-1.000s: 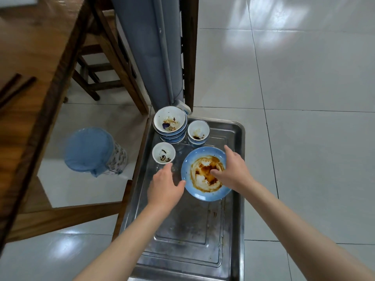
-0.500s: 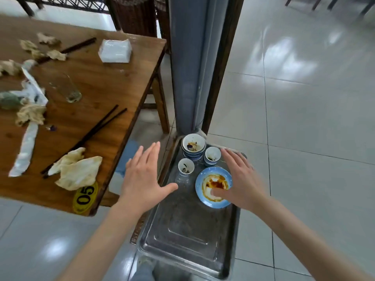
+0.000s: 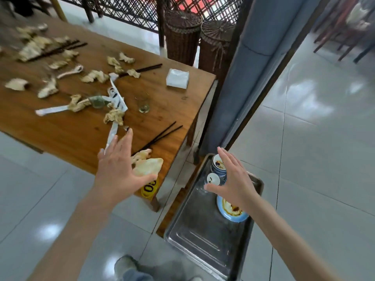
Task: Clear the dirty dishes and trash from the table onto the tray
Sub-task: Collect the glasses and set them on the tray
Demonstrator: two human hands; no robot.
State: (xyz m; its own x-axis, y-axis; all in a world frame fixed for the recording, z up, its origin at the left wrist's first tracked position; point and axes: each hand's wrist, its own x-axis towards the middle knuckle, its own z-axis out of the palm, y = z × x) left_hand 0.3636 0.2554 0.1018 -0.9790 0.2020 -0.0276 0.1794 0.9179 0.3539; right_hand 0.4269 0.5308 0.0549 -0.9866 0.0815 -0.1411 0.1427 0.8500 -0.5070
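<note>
The steel tray sits low at the right and holds a dirty blue plate, a small white cup and stacked blue bowls. My right hand hovers open above those dishes, holding nothing. My left hand is open with fingers spread over the near corner of the wooden table, just left of crumpled napkins. On the table lie black chopsticks, a small glass, white paper wrappers, a white spoon and several more crumpled napkins.
A white tissue pack lies near the table's far right corner. A grey-padded post stands between table and tray. Two wicker baskets stand behind the table. A yellow number tag hangs on the table corner. My shoe is on the tiled floor.
The view has swung left and up from the tray toward the table. Both hands have let go of the blue plate and lifted; my left hand has moved over the table corner.
</note>
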